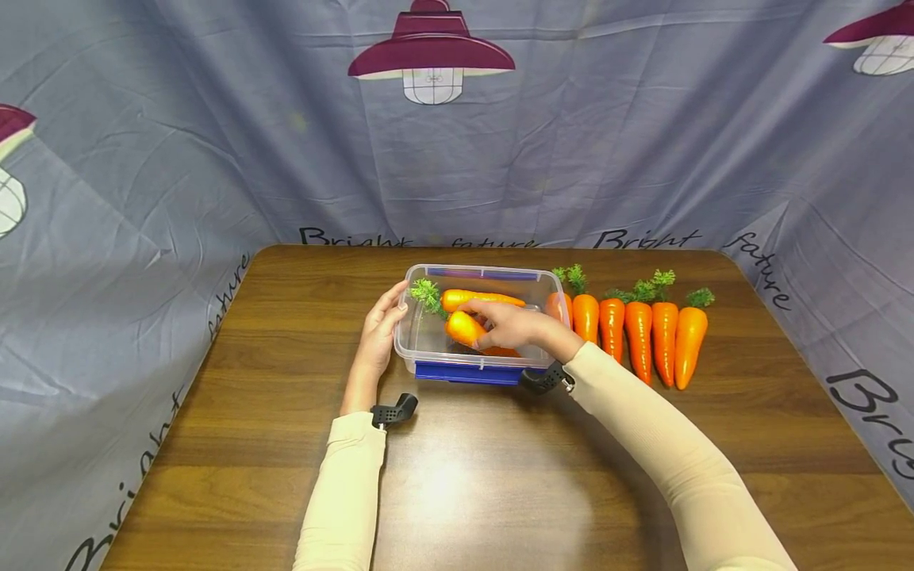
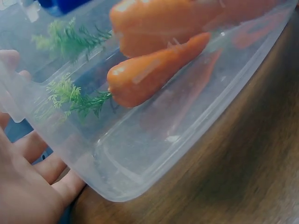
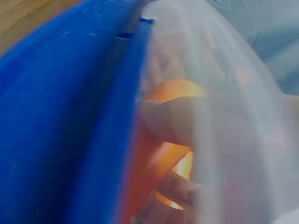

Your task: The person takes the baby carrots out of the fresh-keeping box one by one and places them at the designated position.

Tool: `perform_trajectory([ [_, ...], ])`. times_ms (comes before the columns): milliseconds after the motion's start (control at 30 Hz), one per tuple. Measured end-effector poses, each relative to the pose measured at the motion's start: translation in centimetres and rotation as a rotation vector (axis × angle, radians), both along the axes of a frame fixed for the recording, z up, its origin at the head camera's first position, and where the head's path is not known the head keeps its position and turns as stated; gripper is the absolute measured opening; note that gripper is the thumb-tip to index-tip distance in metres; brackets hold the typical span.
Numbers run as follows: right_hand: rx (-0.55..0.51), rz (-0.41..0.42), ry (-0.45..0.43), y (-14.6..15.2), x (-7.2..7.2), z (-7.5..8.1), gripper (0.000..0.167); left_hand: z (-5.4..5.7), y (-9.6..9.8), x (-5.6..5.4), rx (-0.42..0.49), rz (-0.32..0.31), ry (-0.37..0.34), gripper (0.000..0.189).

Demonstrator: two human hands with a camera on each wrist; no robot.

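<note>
A clear plastic container (image 1: 439, 357) with blue side latches (image 1: 464, 372) stands on the table. My left hand (image 1: 374, 341) holds its left end, the thumb at the rim; the left wrist view shows fingers (image 2: 49, 168) against the outer wall. Reaching inside, my right hand (image 1: 517, 327) grips an orange carrot (image 1: 464, 327) by its thick end, low in the container. Just behind it lies another carrot (image 1: 481, 298) with its green top (image 1: 426, 294) to the left. Through the cloudy wall in the right wrist view, fingers (image 3: 170, 121) bend round the carrot.
To the right of the container, several carrots (image 1: 639, 333) lie side by side on the wooden table (image 1: 286, 357), green tops toward the back. One of them shows through the container's right wall. A grey printed curtain (image 1: 571, 159) hangs behind and at the sides.
</note>
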State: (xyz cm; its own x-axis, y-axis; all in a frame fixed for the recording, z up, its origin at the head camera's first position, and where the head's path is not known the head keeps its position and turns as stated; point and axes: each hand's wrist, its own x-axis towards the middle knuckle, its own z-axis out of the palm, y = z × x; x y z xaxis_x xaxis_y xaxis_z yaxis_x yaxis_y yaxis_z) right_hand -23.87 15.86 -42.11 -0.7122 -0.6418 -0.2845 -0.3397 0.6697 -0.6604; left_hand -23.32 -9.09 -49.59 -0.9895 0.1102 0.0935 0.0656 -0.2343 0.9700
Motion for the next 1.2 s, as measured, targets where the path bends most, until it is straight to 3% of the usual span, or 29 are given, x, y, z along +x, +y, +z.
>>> perform_trajectory([
  [233,-0.168,-0.125,-0.002,1.4,-0.4,1.1,0.062,0.0,0.3,0.1,-0.029,0.040,0.010,0.048],
  [433,-0.300,-0.291,-0.033,3.7,-0.5,3.2,0.067,0.0,0.4,0.2,-0.033,0.054,0.018,0.047],
  [600,-0.390,-0.455,-0.056,7.3,-0.2,5.3,0.069,-0.1,0.4,0.2,-0.027,0.066,0.025,0.047],
  [767,-0.448,-0.627,-0.067,11.9,0.9,6.9,0.071,-0.1,0.6,0.1,-0.032,0.072,0.016,0.047],
  [1000,-0.424,-0.790,-0.086,19.3,2.7,6.4,0.073,-0.3,0.7,0.1,-0.036,0.096,0.018,0.047],
  [1200,-0.527,-0.891,-0.148,25.0,4.7,4.8,0.064,-0.3,0.8,0.2,-0.047,0.109,0.029,0.046],
])
